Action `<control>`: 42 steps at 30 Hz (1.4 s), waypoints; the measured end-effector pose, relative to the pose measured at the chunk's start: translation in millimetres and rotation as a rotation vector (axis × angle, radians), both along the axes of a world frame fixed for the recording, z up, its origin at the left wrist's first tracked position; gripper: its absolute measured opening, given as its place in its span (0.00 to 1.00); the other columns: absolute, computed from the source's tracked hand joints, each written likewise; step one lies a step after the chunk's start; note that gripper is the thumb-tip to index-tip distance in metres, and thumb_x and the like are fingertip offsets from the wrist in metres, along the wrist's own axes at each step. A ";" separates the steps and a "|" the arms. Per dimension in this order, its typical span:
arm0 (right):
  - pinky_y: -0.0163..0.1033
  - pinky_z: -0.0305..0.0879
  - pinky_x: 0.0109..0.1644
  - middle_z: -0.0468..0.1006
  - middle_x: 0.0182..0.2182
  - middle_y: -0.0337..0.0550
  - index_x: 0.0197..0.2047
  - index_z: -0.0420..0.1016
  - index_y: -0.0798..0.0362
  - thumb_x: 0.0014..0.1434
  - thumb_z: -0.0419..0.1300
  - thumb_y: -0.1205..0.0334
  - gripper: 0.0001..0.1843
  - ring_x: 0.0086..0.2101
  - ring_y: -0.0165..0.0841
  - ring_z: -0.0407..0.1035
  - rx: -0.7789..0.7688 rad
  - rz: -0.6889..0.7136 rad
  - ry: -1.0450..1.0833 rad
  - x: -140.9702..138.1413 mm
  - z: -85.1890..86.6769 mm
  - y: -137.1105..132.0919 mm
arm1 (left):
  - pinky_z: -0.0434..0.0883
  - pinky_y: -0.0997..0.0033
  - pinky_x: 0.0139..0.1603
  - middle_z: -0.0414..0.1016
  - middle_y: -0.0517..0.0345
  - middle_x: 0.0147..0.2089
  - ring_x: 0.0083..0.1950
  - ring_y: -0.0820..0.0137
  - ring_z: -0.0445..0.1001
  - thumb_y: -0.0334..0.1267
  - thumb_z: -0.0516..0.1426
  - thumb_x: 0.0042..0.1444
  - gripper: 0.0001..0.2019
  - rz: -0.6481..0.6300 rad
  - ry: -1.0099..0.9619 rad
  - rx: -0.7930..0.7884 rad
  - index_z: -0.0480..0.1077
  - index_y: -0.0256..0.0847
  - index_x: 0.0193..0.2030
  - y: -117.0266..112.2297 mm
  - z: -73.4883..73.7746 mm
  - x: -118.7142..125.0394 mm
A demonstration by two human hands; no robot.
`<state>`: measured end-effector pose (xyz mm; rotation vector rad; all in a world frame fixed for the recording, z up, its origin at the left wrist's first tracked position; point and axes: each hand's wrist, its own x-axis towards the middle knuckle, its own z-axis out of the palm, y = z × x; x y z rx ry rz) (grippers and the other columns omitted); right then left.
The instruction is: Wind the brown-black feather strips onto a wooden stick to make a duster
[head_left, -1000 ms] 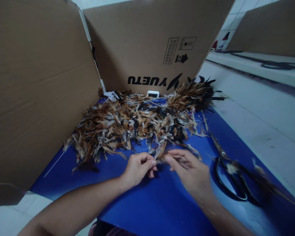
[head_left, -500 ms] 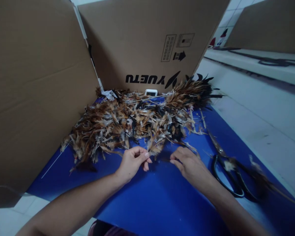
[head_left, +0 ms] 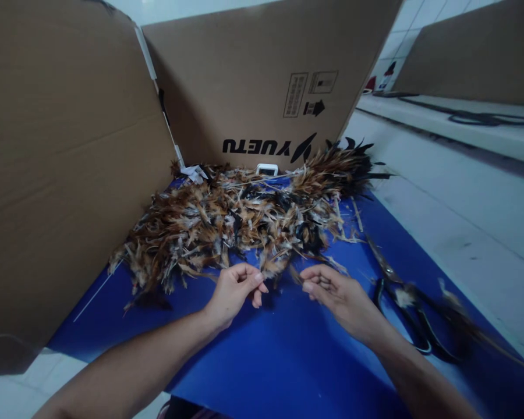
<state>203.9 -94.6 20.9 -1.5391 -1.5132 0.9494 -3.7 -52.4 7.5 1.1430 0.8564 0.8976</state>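
Cardboard walls [head_left: 70, 163] are enclosing a blue mat [head_left: 288, 349] where a heap of brown and black feathers [head_left: 240, 218] is lying just beyond both hands. Left hand [head_left: 234, 291] is pinching a small tuft at the heap's near edge; right hand [head_left: 338, 294] is pinching a single feather [head_left: 295, 274]. Black scissors [head_left: 413, 320] are lying just right of it.
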 end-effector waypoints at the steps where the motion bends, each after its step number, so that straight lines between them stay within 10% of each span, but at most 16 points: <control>1: 0.35 0.65 0.28 0.71 0.24 0.37 0.38 0.70 0.53 0.52 0.59 0.52 0.14 0.25 0.29 0.66 -0.017 -0.009 0.087 -1.8 2.9 -0.5 | 0.64 0.77 0.22 0.72 0.59 0.23 0.18 0.79 0.65 0.47 0.59 0.51 0.15 -0.005 -0.005 -0.007 0.67 0.33 0.27 0.0 -0.2 0.2; 20: 0.37 0.72 0.35 0.78 0.29 0.44 0.29 0.76 0.53 0.47 0.65 0.52 0.13 0.30 0.34 0.73 0.141 -0.065 0.321 -26.9 0.9 -6.2 | 0.62 0.79 0.16 0.73 0.57 0.22 0.15 0.77 0.66 0.47 0.63 0.45 0.17 -0.334 -0.231 -0.254 0.65 0.34 0.26 -8.3 -8.6 2.7; 42: 0.37 0.71 0.36 0.78 0.29 0.42 0.29 0.78 0.50 0.50 0.65 0.58 0.05 0.29 0.33 0.73 0.306 0.061 0.286 -34.8 -0.8 -11.5 | 0.62 0.81 0.14 0.72 0.58 0.21 0.14 0.78 0.66 0.47 0.65 0.43 0.18 -0.439 -0.220 -0.367 0.65 0.33 0.23 -8.8 -9.5 2.6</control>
